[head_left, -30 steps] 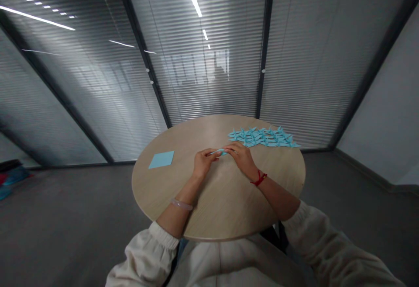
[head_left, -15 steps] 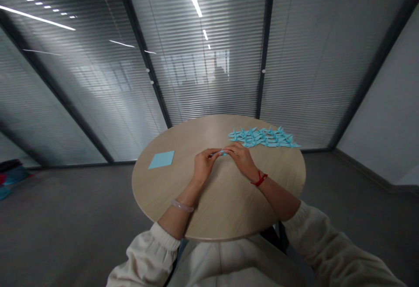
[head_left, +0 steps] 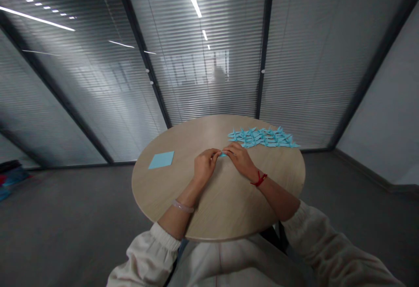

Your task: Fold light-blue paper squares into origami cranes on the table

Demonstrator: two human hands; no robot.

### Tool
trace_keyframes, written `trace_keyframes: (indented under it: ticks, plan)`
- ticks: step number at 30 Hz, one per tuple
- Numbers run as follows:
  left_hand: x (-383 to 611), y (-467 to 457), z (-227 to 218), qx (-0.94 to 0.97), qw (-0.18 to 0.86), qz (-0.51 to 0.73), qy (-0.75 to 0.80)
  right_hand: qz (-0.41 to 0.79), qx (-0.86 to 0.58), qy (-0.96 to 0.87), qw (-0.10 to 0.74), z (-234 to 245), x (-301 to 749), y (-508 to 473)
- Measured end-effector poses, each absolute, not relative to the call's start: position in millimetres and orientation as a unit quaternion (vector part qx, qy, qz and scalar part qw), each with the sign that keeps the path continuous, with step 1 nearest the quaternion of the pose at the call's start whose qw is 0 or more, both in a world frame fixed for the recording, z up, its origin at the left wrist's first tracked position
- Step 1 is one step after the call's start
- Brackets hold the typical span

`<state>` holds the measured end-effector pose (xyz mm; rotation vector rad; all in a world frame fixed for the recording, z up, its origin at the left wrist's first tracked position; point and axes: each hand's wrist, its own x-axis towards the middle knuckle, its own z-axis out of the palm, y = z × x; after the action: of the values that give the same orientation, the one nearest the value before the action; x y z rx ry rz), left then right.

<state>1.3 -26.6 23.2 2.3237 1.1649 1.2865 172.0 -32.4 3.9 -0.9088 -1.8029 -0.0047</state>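
A small piece of folded blue paper (head_left: 223, 154) is pinched between my two hands near the middle of the round table, mostly hidden by the fingers. My left hand (head_left: 205, 164) grips its left side with thumb and fingertips. From the other side, my right hand (head_left: 240, 158) holds it, fingers bent over its top. Just beyond my right hand lie several blue origami cranes (head_left: 262, 137), set close together in rows. A flat stack of square blue paper (head_left: 161, 160) rests on the left part of the table, apart from my left hand.
The round wooden table (head_left: 225, 217) stands in front of my lap, its far edge close to a glass partition with blinds (head_left: 209, 90). Dark and red items (head_left: 13, 173) sit on the floor at the far left. A pale wall (head_left: 386, 125) rises on the right.
The fingers of my left hand have curled in more tightly around the folded paper. My right hand has barely shifted; the cranes and the paper stack stay where they were.
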Motion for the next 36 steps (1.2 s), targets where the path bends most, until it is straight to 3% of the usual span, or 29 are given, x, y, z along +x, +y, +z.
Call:
trace_keyframes:
  ticks: [4, 17, 36]
  plan:
    - [1.1, -25.2, 22.7, 0.792, 0.143, 0.434, 0.404, 0.011, -0.390, -0.754, 0.528, 5.3, 172.3, -32.2]
    - [0.8, -6.0, 15.8, 0.636, 0.442, 0.477, 0.416, 0.136, -0.423, -0.686, 0.577, -4.5, 178.2, -19.4]
    - [3.3, -7.5, 11.5, 0.682, 0.476, 0.407, 0.378, 0.054, -0.432, -0.737, 0.517, -8.3, 181.2, -16.2]
